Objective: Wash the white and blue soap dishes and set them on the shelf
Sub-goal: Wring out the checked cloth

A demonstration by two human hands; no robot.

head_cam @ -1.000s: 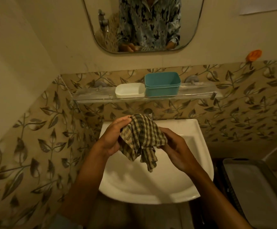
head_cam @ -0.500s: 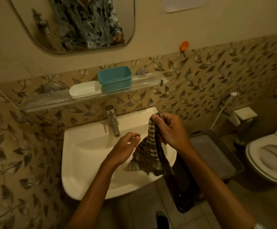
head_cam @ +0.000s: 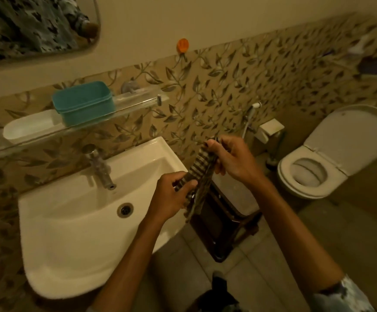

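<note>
Both hands grip a checked cloth (head_cam: 197, 176): the right hand (head_cam: 232, 159) pinches its top end, the left hand (head_cam: 174, 195) closes around its middle, at the sink's (head_cam: 70, 239) three o'clock edge. At ten o'clock, the blue soap dish (head_cam: 84, 103) and white soap dish (head_cam: 29, 128) sit touching on the shelf (head_cam: 138, 102).

Shelf (head_cam: 138, 102) and mirror (head_cam: 36, 25) run off the left edge; left hand (head_cam: 171, 197) covers part of the cloth (head_cam: 200, 170).
</note>
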